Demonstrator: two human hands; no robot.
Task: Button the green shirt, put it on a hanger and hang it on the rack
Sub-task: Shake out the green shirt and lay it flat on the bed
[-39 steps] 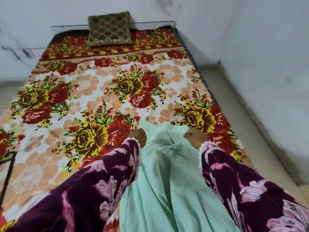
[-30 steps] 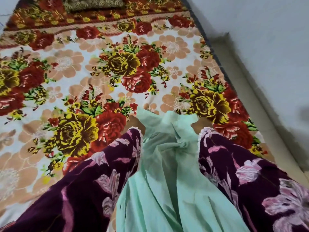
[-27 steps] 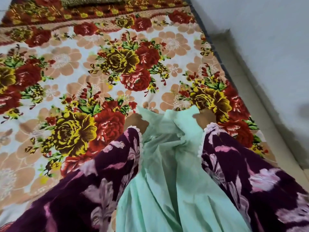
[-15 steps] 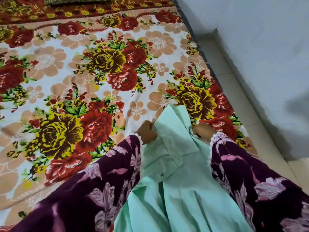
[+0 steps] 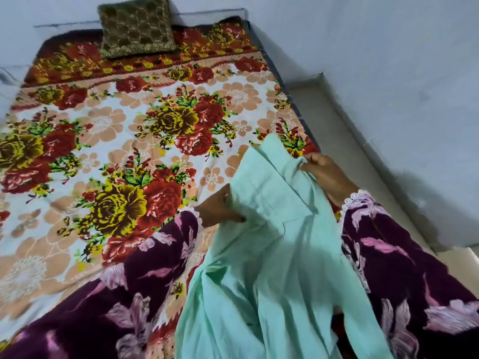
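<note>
Two hands hold the shirt [image 5: 269, 255] up over the near right part of the bed [image 5: 108, 141], seen from the head camera. The shirt is pale green and hangs between the forearms, its upper edge raised toward the camera's far side and its body falling in soft folds to the bottom of the frame. A patch pocket shows near the top of the cloth, just below the raised edge.

The left hand [image 5: 220, 211] pinches the shirt's left edge, thumb on the near face and fingers behind, so its grip is pressed together on the cloth. The right hand [image 5: 324, 174] sits higher and farther out, fingertips bunched on the shirt's top right corner, also a closed pinch on the fabric. Both arms wear dark purple sleeves [image 5: 404, 268] with pink flowers and white lace at the cuffs.

Under the shirt lies a floral sheet [image 5: 181, 120] of red and yellow roses on a pale ground, spread flat over the bed. A brown patterned cushion [image 5: 136, 25] leans at the head of the bed against the wall [image 5: 375, 60]. A strip of floor [image 5: 334, 141] runs along the bed's right side, between bed and wall.
</note>
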